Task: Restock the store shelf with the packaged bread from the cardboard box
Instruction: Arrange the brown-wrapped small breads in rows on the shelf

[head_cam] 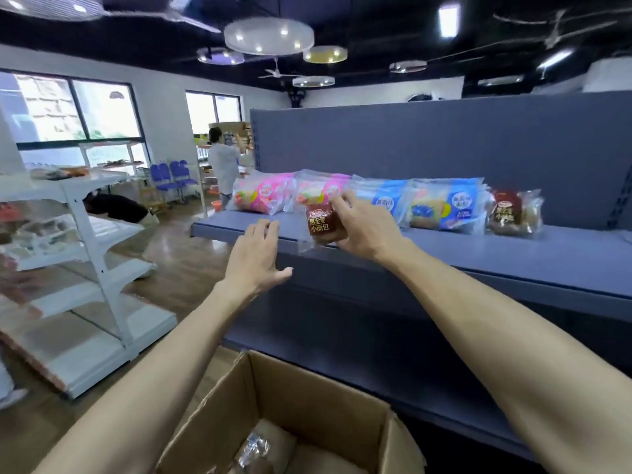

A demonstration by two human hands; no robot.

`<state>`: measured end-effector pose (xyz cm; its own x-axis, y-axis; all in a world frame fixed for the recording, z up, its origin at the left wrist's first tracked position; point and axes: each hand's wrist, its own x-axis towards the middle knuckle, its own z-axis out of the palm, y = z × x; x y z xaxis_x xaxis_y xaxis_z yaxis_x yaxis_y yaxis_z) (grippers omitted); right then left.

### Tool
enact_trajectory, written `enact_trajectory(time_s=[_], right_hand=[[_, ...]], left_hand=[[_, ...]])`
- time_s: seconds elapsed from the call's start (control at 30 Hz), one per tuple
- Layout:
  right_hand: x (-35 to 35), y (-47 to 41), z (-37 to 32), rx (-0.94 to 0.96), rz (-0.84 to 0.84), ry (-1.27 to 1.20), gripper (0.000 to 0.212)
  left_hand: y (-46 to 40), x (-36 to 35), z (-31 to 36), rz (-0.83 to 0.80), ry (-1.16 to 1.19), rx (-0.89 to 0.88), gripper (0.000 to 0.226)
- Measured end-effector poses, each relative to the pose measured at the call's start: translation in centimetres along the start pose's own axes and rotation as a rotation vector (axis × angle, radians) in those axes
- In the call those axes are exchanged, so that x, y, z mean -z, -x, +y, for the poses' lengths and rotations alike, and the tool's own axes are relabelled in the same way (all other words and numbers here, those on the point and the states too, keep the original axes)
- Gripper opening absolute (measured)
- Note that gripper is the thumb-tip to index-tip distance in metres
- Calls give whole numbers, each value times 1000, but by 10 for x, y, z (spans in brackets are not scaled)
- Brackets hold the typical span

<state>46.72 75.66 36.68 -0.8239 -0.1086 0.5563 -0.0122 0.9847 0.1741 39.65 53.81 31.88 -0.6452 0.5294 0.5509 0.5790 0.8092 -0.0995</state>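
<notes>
My right hand (367, 230) grips a small dark brown bread pack (321, 224) with a red label, held just above the front edge of the blue-grey shelf (513, 254). My left hand (254, 260) hovers with straight fingers just left of the pack, holding nothing. Along the back of the shelf stand pink bread packs (263, 196), blue bread packs (441, 206) and another brown pack (513, 213). The open cardboard box (307, 398) sits below my arms, with clear-wrapped packs (254, 448) visible at its bottom.
A white shelving unit (85, 268) with goods stands to the left across a wooden floor aisle. A person in a white top (224, 165) stands far back near blue chairs (174, 176). A lower blue-grey shelf (393, 371) runs behind the box.
</notes>
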Motion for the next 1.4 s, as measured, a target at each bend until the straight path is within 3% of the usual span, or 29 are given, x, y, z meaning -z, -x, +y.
enact_trajectory(time_s=[0.1,0.33,0.5,0.67,0.97,1.4], right_hand=[[21,9,50,-59,20,28,61],[45,65,171,-269,-19,186,72],[65,110,231,-415,-84,261,68],[73,130,265,-501,-129,302,63],[48,120,289,-576,-183,188,58],[30,116,301,-732,-265,-100,57]], left_hand=[[-34,4,40,73,78,-54,83],[-102,-4,154,193,258,-253,74],[-131,-6,236,178,318,-367,79],[-146,-13,284,150,388,-381,65],[-152,-38,310,141,584,-386,73],[-157,-50,311,176,607,-396,67]])
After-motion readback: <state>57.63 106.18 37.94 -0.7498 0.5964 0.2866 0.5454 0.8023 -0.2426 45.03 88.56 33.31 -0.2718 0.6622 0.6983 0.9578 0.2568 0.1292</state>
